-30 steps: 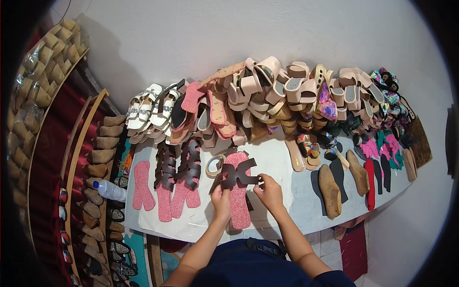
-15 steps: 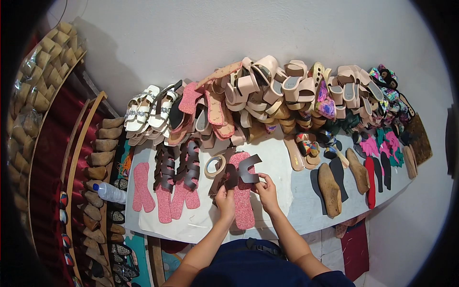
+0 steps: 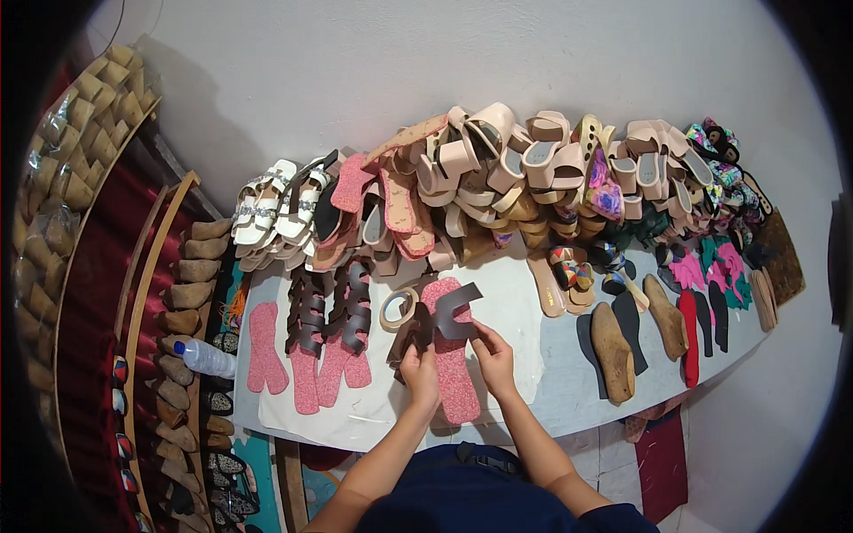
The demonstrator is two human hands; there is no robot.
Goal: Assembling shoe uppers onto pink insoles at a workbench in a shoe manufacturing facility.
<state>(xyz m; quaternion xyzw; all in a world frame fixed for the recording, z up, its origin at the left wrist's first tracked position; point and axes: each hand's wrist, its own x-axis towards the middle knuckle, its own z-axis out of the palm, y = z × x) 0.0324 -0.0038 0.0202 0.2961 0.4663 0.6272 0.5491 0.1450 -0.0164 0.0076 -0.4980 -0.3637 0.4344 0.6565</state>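
Note:
Over a pink patterned shoe sole point(image 3: 459, 386), I hold a dark brown cut-out sandal upper point(image 3: 451, 323) with both hands. My left hand point(image 3: 420, 373) pinches its lower left part, which stands bent up. The thumb and fingers of my right hand point(image 3: 492, 357) close on its lower right edge. Beneath the upper, the sole lies lengthwise on the white sheet, its middle partly covered. Further brown pieces point(image 3: 405, 345) lie just left of it, partly hidden by my left hand. Beyond these sits a roll of tape point(image 3: 398, 310).
To the left lie pink soles point(image 3: 266, 346) with brown uppers point(image 3: 306, 313) on some. A heap of beige sandals point(image 3: 498, 160) lines the wall. Wooden shoe lasts point(image 3: 613, 351) and dark insoles rest on the right. A plastic bottle point(image 3: 206, 357) is beside the table's left edge.
The upper's left part has turned and folded narrower in my left hand. The pink sole's near end has shifted slightly right. My right hand has barely moved.

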